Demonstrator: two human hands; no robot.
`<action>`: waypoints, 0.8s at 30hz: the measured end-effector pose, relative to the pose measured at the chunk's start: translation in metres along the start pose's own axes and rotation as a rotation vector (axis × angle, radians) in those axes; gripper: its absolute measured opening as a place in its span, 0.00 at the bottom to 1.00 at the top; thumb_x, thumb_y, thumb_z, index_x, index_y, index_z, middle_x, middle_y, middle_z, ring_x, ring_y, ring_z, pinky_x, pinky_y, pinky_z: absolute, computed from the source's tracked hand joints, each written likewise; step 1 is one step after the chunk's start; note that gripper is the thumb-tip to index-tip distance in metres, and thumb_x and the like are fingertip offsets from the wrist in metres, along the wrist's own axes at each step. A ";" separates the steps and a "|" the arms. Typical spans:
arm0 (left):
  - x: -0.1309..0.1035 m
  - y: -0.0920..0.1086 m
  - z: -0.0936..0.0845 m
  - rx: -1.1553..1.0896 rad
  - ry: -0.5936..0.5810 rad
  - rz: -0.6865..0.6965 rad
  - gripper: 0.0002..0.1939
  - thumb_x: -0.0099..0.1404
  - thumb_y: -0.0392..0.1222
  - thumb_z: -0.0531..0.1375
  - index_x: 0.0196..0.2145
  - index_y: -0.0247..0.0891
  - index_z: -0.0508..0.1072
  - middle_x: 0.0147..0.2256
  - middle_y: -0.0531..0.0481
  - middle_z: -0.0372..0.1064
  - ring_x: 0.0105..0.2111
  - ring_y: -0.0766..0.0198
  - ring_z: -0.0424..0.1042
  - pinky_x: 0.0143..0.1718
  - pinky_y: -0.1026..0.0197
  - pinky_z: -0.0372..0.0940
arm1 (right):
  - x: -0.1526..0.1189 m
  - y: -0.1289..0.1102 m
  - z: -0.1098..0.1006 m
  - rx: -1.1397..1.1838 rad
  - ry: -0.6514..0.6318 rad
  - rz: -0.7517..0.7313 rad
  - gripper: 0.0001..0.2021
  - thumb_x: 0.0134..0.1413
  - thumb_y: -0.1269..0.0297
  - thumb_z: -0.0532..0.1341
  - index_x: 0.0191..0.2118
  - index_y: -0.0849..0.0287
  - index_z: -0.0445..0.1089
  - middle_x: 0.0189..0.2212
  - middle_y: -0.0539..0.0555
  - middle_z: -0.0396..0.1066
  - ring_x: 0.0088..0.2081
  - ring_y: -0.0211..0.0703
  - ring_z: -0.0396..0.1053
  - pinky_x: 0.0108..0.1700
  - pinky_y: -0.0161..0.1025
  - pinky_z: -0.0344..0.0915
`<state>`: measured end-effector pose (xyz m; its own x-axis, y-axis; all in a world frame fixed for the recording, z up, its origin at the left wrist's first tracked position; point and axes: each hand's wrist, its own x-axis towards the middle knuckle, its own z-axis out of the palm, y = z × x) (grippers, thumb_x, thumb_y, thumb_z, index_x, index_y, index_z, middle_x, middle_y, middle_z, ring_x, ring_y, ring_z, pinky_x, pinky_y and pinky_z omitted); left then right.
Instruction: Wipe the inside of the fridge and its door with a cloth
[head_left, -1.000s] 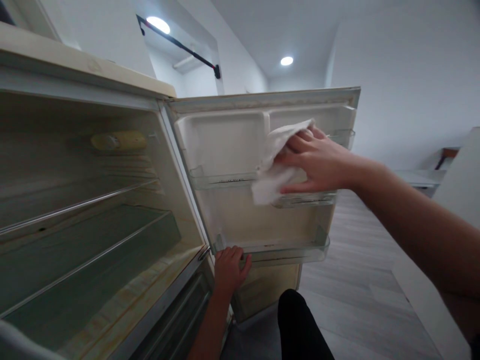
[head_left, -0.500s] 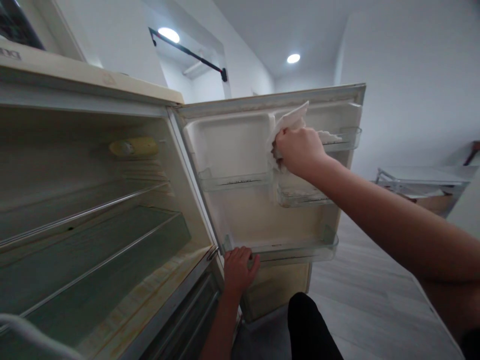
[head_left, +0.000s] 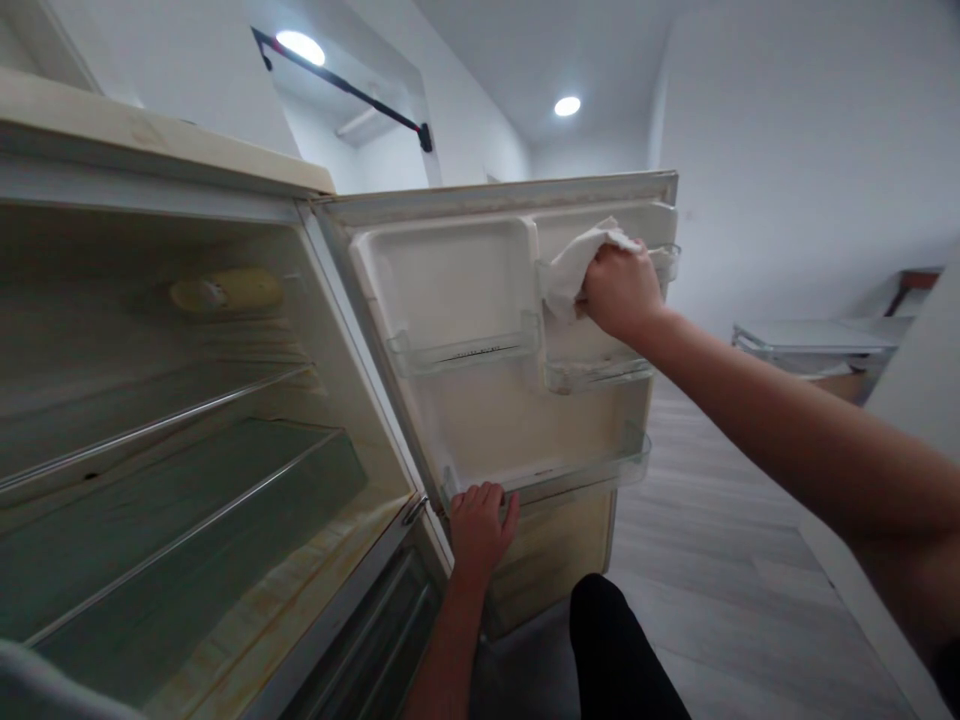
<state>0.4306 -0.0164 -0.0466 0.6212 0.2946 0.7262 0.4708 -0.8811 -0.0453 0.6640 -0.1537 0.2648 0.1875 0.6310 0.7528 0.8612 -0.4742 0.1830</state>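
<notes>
Right hand (head_left: 621, 290) clutching white cloth (head_left: 574, 270), fingertips hidden, door shelf (head_left: 672, 264) partly covered

White walls (head_left: 810, 180) and a white ceiling (head_left: 517, 40). 2 round ceiling lights (head_left: 568, 106) lit: 1 toward the far end, 1 at upper left beside a slanting dark bar (head_left: 345, 86). Floor (head_left: 697, 480): grey wood-look planks. Right side, against the wall: low pale-topped table (head_left: 817, 336); brown piece (head_left: 919, 281) behind, partly hidden, type unclear.

Right fingers (head_left: 600, 278) grip white cloth (head_left: 568, 277); fridge door (head_left: 454, 275) carries 4 bins (head_left: 480, 352).
</notes>
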 end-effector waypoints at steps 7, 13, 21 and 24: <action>0.003 -0.001 0.001 0.016 0.040 0.030 0.13 0.73 0.47 0.59 0.30 0.43 0.69 0.27 0.53 0.72 0.33 0.56 0.71 0.41 0.52 0.57 | 0.012 -0.033 0.010 -0.092 0.115 -0.029 0.24 0.70 0.66 0.51 0.67 0.68 0.63 0.55 0.69 0.72 0.55 0.64 0.70 0.57 0.60 0.62; 0.000 -0.007 0.001 -0.004 0.060 0.061 0.13 0.72 0.47 0.59 0.29 0.43 0.68 0.26 0.54 0.70 0.32 0.57 0.71 0.40 0.52 0.57 | -0.013 0.046 0.007 -0.133 0.099 -0.043 0.19 0.70 0.63 0.53 0.58 0.66 0.70 0.51 0.68 0.74 0.56 0.62 0.69 0.57 0.59 0.64; -0.006 -0.011 -0.004 -0.031 0.121 0.089 0.13 0.71 0.46 0.60 0.28 0.43 0.67 0.25 0.54 0.69 0.31 0.57 0.71 0.40 0.52 0.57 | -0.039 0.077 -0.007 -0.249 0.082 0.032 0.17 0.64 0.63 0.58 0.53 0.66 0.73 0.48 0.68 0.73 0.53 0.64 0.69 0.54 0.58 0.66; -0.009 -0.016 -0.007 -0.056 0.114 0.097 0.12 0.71 0.45 0.60 0.29 0.43 0.67 0.26 0.54 0.69 0.31 0.57 0.70 0.40 0.52 0.58 | -0.044 0.058 -0.009 -0.296 0.150 0.057 0.20 0.65 0.61 0.56 0.56 0.68 0.71 0.49 0.69 0.72 0.54 0.66 0.66 0.55 0.62 0.62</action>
<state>0.4127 -0.0079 -0.0474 0.5856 0.1655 0.7935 0.3742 -0.9236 -0.0836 0.7015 -0.2143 0.2473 0.1404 0.5115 0.8478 0.6730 -0.6774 0.2972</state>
